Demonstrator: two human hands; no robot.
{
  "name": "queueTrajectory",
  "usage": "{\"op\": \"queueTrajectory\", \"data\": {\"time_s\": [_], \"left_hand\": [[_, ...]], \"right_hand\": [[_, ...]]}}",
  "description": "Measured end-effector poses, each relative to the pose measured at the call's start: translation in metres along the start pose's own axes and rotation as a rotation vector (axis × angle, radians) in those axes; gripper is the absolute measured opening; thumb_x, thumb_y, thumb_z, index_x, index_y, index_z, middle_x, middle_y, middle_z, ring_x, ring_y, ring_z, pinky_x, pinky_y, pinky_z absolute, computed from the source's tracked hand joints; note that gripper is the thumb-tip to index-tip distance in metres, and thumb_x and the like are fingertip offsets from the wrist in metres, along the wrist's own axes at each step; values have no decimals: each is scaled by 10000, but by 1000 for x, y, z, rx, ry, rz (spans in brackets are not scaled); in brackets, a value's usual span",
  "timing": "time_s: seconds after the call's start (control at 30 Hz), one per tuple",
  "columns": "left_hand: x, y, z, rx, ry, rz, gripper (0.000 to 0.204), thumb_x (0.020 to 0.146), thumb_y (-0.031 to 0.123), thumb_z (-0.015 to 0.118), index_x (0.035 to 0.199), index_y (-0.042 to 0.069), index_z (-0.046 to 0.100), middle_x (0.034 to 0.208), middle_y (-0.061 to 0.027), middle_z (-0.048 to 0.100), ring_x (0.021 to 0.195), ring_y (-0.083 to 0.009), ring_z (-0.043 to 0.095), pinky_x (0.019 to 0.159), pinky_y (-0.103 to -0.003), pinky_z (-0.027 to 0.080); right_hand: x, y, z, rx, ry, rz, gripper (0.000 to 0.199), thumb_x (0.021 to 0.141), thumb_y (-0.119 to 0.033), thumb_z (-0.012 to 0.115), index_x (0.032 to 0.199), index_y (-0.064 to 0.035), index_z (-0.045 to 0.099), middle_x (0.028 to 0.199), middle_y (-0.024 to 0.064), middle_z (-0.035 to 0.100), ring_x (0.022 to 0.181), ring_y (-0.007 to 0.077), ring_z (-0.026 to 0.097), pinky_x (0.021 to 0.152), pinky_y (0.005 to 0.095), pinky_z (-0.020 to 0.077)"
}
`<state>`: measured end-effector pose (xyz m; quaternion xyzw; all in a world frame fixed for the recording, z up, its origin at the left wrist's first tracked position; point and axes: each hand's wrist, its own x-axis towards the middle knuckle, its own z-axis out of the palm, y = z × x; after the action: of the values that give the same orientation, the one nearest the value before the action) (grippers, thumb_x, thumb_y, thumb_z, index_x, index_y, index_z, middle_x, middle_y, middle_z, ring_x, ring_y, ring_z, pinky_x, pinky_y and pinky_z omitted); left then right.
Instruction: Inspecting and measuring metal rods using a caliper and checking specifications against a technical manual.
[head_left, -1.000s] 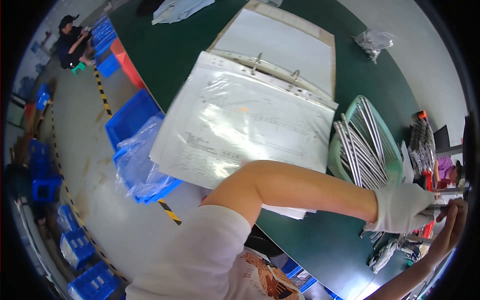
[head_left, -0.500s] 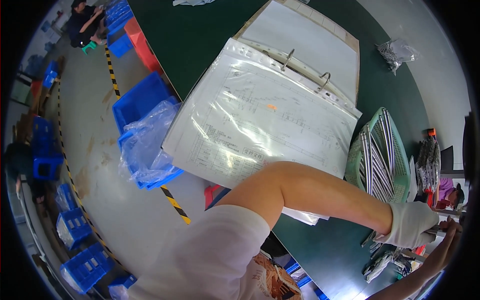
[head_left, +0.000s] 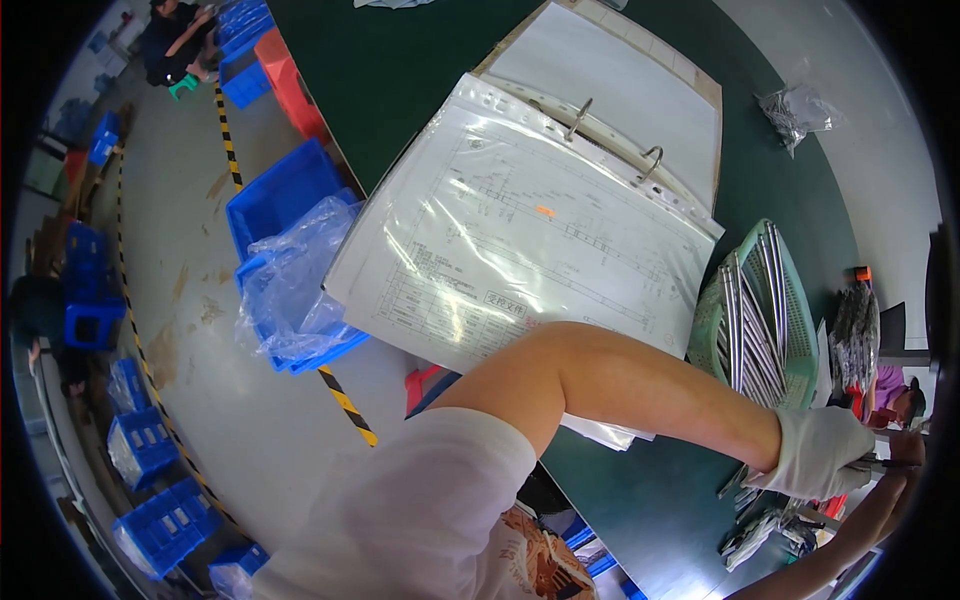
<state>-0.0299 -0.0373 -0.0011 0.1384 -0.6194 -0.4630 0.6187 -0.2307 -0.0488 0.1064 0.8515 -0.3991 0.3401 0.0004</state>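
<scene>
My left hand [head_left: 828,452] wears a white glove and reaches across to the far right. Its fingers are closed on a thin metal piece [head_left: 880,463], seen only in part. Close against it at the dark picture rim is my bare right hand [head_left: 904,470], its fingers bent around the same spot; what they grip is hard to make out. Left of the gloved hand stands a pale green plastic basket [head_left: 808,350] with several shiny metal rods [head_left: 752,320]. Under my left forearm lies an open ring binder with a drawing in a plastic sleeve [head_left: 520,240].
More metal parts and a cloth glove [head_left: 752,538] lie on the dark green table [head_left: 620,510]. Bagged parts [head_left: 798,108] rest at its far right edge. Blue crates [head_left: 280,200], one with clear plastic film, stand left. People sit or stand at the far left and right.
My two hands have drawn slightly closer together at the right rim, with the right hand shifting a little. The view has moved slightly; the binder and basket stay in place.
</scene>
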Motion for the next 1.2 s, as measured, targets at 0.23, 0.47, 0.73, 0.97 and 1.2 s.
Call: {"op": "queueTrajectory", "data": {"time_s": [0.23, 0.47, 0.73, 0.97, 1.2], "left_hand": [[-2, 1, 2, -7, 44, 51, 254, 777, 234, 577, 780, -17, 542, 693, -199, 576, 708, -366, 571, 593, -392, 439], [-6, 5, -4, -1, 36, 84, 227, 783, 211, 570, 803, -14, 548, 698, -194, 578, 695, -361, 575, 587, -389, 444], [-8, -4, -18, 6, -16, -12, 218, 832, 209, 535, 839, -9, 534, 634, -169, 541, 572, -277, 550, 531, -360, 421], [-10, 20, -17, -70, -136, -197, 155, 860, 148, 533, 818, 2, 504, 565, -64, 487, 498, -137, 485, 480, -298, 364], [-16, 25, -21, -91, -150, -298, 209, 879, 184, 521, 772, 8, 486, 571, -5, 420, 520, -86, 357, 490, -256, 321]], "right_hand": [[0, 39, -24, 290, 8, 229, 380, 927, -151, 418, 1269, 14, 406, 1193, 143, 503, 1126, 186, 467, 989, 310, 324], [-1, 8, 3, 414, 302, 372, 315, 922, -258, 434, 1065, 10, 519, 973, 73, 531, 998, 155, 474, 938, 294, 329], [7, -56, 66, 452, 92, 96, 226, 855, -143, 506, 933, 65, 549, 861, 159, 601, 757, 196, 604, 705, 287, 473], [25, -90, 53, 486, 51, 51, 134, 731, -61, 665, 810, 33, 613, 752, 80, 634, 727, 116, 592, 662, 228, 455], [21, -84, 45, 186, -31, -57, 146, 735, -78, 682, 825, 18, 618, 724, 66, 627, 625, 98, 577, 612, 216, 472]]}}
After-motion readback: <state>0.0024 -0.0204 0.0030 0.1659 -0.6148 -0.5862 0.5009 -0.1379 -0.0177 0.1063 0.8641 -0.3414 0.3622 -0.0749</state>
